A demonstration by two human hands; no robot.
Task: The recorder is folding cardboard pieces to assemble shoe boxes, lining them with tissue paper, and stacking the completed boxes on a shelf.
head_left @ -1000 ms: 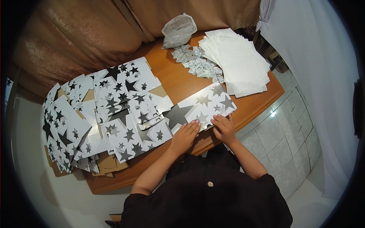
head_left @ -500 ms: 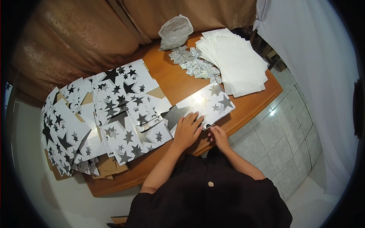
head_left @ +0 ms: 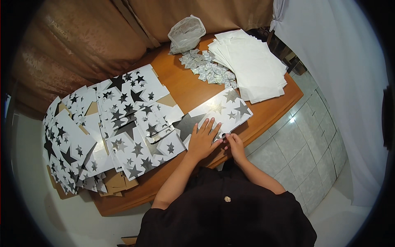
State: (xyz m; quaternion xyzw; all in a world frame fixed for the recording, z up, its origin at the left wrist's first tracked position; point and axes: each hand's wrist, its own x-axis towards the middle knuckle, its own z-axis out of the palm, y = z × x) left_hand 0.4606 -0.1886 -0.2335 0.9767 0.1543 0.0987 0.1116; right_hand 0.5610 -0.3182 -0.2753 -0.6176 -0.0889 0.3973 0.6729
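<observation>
White star-printed sheet (head_left: 220, 111) at table edge (head_left: 284, 108), left hand (head_left: 202, 140) spread flat, right hand (head_left: 234, 144) fingers pinching its edge.

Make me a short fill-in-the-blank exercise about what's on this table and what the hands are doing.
1. The left hand lies flat on a white sheet printed with ____.
2. The right hand touches that sheet's ____ edge.
3. The plain white sheets are stacked at the table's ____ end.

Missing words: stars; near; right
</observation>
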